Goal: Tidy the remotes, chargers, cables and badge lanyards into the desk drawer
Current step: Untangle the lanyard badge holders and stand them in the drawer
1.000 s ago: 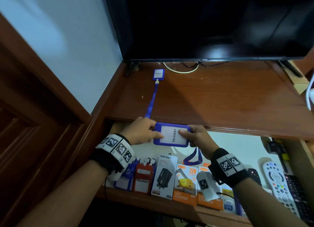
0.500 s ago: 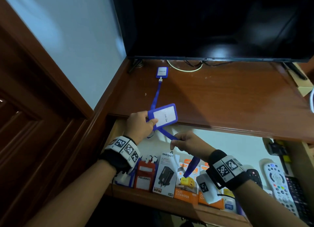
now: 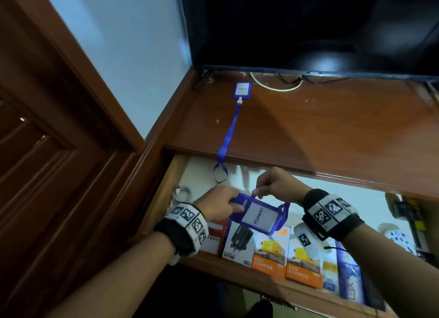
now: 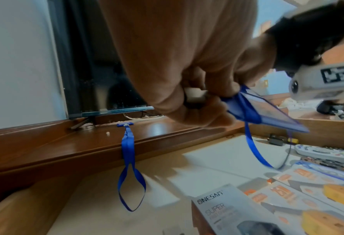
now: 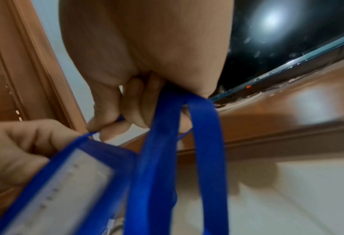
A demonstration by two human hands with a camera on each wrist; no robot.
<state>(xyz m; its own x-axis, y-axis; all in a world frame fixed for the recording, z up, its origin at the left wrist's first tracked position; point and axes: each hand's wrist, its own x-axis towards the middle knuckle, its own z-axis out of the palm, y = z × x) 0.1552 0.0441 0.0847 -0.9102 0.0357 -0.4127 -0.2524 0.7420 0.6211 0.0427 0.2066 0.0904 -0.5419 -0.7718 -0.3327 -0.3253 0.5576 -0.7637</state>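
Head view | left hand (image 3: pixel 215 204), right hand (image 3: pixel 276 184) pinch blue badge (image 3: pixel 259 216) over drawer (image 3: pixel 166 189)

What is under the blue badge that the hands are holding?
Under the blue badge stand charger boxes in the open drawer. The badge covers their tops, and the hands hide whatever lies beside them.

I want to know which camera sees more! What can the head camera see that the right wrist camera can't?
Only the head view shows the second badge lying on the desk, the charger boxes in the drawer, and both wristbands. Only the right wrist view shows the lanyard strap looping under the right hand. Both show the blue PELAWAT badge held by both hands, and the dark TV.
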